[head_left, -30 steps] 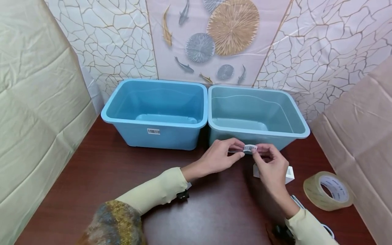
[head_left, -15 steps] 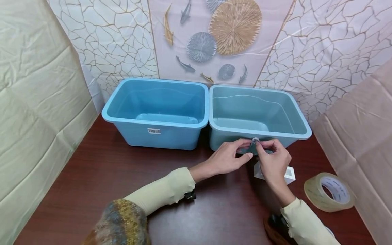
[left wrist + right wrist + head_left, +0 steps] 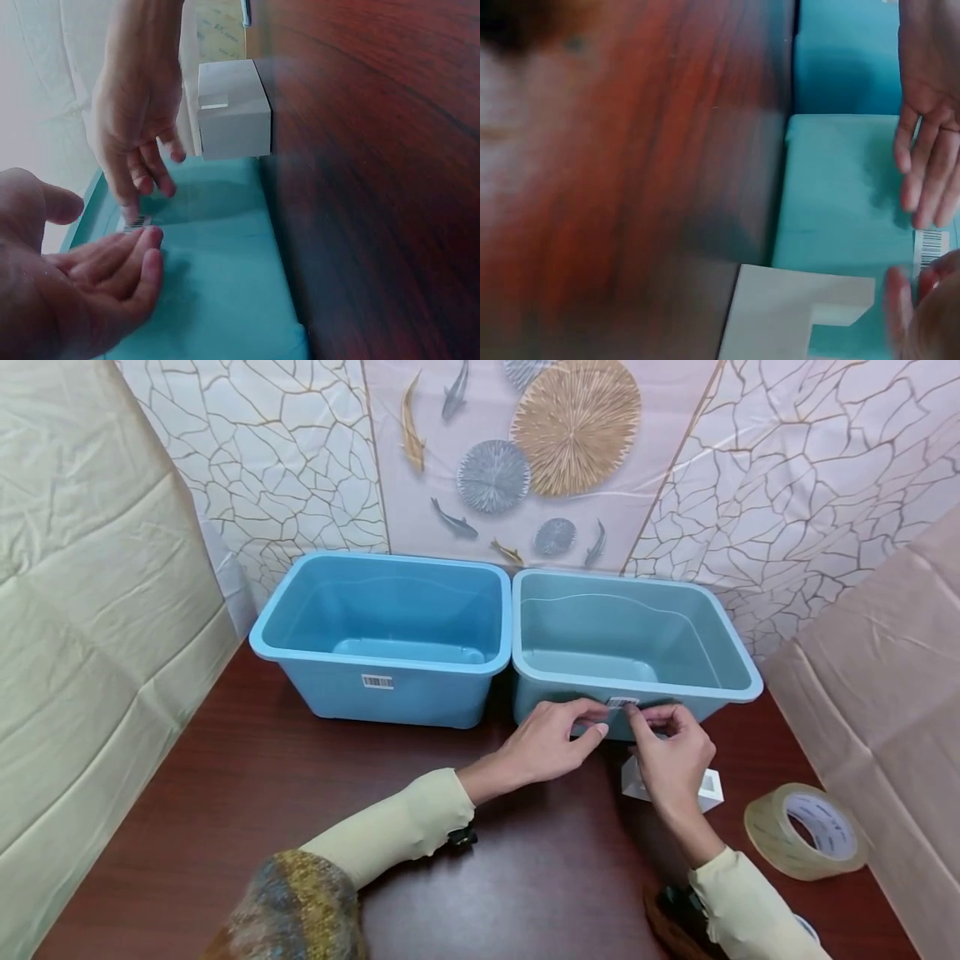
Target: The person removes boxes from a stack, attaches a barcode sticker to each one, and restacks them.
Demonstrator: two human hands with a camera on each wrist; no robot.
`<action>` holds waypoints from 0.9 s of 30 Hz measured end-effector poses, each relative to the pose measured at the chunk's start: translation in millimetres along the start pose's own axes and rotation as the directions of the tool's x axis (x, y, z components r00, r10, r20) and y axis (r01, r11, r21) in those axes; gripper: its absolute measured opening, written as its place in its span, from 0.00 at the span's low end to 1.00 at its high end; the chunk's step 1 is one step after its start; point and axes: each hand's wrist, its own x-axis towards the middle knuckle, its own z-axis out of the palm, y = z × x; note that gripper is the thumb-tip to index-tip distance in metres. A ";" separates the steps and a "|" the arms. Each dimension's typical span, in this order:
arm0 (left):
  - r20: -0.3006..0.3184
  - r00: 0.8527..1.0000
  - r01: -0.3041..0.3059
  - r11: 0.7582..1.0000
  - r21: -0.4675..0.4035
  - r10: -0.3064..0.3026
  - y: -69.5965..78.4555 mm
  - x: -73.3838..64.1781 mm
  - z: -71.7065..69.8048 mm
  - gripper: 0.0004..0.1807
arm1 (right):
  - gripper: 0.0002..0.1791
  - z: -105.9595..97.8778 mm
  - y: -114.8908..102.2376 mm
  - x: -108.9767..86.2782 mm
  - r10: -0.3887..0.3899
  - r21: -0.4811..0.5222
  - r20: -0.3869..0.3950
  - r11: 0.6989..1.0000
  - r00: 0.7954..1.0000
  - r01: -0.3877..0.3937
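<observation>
Both hands are pressing a small striped paper sticker onto the smooth blue plastic tub: the left hand with flat fingers, the right hand pinching it.

Barcode label print too small to read; white box mostly hidden behind right hand; right wrist view blurred.

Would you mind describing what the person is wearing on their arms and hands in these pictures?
Both hands are bare: the left hand and right hand show no gloves or rings. Each forearm wears a snug pale cream-yellow sleeve. Above the left one sits a fuzzy mottled sleeve in brown, mustard and blue-grey. A small black device sits at each wrist.
</observation>
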 end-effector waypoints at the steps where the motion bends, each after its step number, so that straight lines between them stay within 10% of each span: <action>1: 0.008 1.000 -0.016 1.000 -0.001 0.016 -0.6 2.4 0.2 0.21 | 0.11 -1.5 0.3 -1.0 -0.010 0.041 0.016 0.999 1.000 0.009; 6: 0.040 0.999 -0.033 0.999 -0.017 0.034 -2.0 10.3 -7.5 0.21 | 0.12 -8.1 -3.6 -3.4 -0.064 0.231 0.046 0.972 0.997 0.051; 16: 0.087 0.996 -0.004 1.000 0.015 0.002 -6.3 -27.6 -67.8 0.23 | 0.13 -37.4 -14.2 1.7 -0.149 0.161 -0.056 0.974 0.987 0.156; 27: 0.172 0.985 -0.048 0.953 0.299 -0.005 -10.0 -88.5 -110.6 0.23 | 0.10 -43.9 -11.3 -17.3 -0.355 -0.117 0.256 0.912 0.899 0.393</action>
